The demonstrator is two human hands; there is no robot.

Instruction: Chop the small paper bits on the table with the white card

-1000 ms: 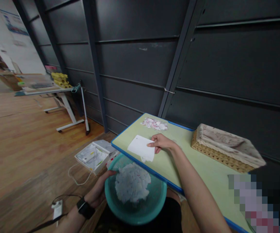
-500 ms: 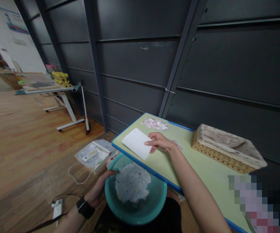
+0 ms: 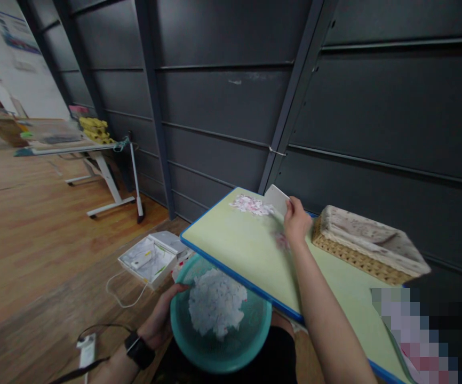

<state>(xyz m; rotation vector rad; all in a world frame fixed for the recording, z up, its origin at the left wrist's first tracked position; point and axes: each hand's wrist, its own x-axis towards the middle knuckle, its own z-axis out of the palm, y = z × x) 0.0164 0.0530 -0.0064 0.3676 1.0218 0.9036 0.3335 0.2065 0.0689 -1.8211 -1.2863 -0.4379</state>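
Surface (image 3: 223, 234): pale green, blue-edged, beside dark wall panels (image 3: 223, 101)
Left hand (image 3: 161, 317): gripping teal basin (image 3: 221, 362), paper scraps (image 3: 217, 304) heaped inside
Right hand (image 3: 297, 221): pinching white card (image 3: 277, 199), tilted beside scrap pile (image 3: 249, 205) on surface

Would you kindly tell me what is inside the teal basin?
A heap of small whitish scraps lies in the teal basin, whose rim the left hand holds. Whatever lies beneath the heap is covered and cannot be seen.
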